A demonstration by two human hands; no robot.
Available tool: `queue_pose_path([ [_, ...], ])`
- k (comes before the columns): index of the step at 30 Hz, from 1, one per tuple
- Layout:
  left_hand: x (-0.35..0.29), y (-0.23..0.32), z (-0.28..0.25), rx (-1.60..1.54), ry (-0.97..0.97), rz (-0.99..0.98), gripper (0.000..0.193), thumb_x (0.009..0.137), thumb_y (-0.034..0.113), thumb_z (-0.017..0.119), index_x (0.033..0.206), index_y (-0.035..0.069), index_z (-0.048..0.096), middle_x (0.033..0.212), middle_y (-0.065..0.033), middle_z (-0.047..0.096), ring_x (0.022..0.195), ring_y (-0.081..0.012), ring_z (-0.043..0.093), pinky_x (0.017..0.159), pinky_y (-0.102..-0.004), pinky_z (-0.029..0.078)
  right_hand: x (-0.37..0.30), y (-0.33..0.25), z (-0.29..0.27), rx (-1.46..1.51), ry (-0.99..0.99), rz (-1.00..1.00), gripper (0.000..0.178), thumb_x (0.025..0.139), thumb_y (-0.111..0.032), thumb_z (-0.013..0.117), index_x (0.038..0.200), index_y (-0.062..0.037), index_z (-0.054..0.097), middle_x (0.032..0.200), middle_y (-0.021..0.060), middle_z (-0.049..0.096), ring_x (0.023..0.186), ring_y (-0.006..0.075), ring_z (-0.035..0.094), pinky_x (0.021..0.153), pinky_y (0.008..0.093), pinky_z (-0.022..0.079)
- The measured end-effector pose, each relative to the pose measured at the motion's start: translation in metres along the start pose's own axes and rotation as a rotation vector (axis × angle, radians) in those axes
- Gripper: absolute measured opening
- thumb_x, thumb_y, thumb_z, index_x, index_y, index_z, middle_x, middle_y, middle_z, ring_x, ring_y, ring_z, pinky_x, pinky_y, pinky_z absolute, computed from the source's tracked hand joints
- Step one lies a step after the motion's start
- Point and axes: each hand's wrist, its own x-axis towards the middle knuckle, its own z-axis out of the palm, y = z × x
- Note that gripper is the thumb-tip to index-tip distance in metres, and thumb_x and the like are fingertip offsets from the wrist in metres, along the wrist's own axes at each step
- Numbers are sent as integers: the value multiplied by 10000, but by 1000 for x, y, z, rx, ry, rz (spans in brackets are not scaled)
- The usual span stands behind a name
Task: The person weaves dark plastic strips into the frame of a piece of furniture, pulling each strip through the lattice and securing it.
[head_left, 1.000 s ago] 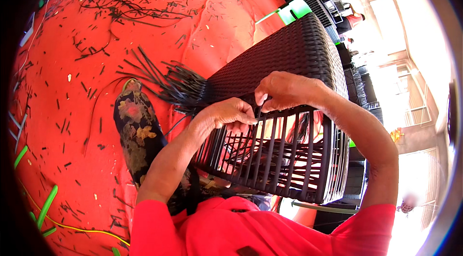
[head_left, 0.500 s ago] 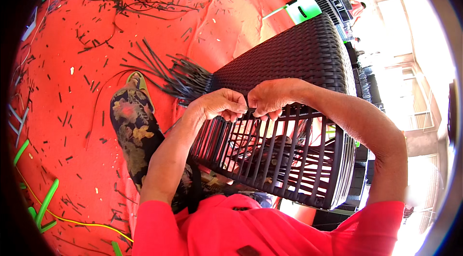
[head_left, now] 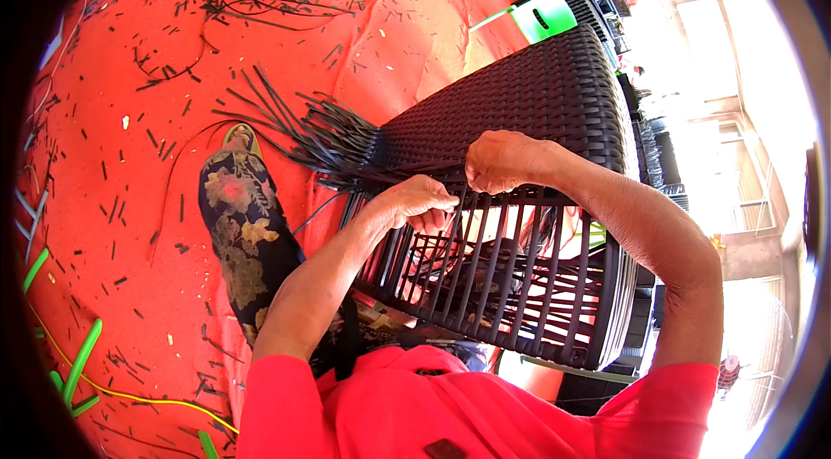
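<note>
A dark woven piece of furniture rests on its side in front of me. Its far part is closely woven; the near part shows an open lattice of black bars. My right hand is closed in a fist at the border between weave and lattice, where a black weaving strip runs into it from the left. My left hand is lower and to the left, thumb and forefinger pinched over the bars; what they hold is too small to make out. Loose black strip ends fan out on the left side.
Strip offcuts and tangled strips litter the red floor covering. A green plastic stool stands beyond the weave. At left lie green bars and a yellow cord. My patterned trouser leg extends left; dark furniture and people are at far right.
My hands, close together before, are now apart. The right moved slightly right and up, the left right and down. A strip now shows stretched along the weave's edge.
</note>
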Motion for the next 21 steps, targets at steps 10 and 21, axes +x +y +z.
queue_pose_path([
  [10,-5,12,10,-89,-169,66,273,877,166,435,1119,43,465,615,-83,599,390,-105,513,324,-190,373,4,-11,5,-214,-25,-16,234,661,-148,617,876,-64,659,869,123,635,852,259,616,674,361,494],
  [21,5,4,8,-255,-320,75,205,861,104,420,1052,35,450,620,-114,603,371,-133,525,308,-210,387,5,-12,-4,-175,-8,-28,202,670,-173,614,832,-59,654,817,123,636,817,269,620,631,357,495],
])
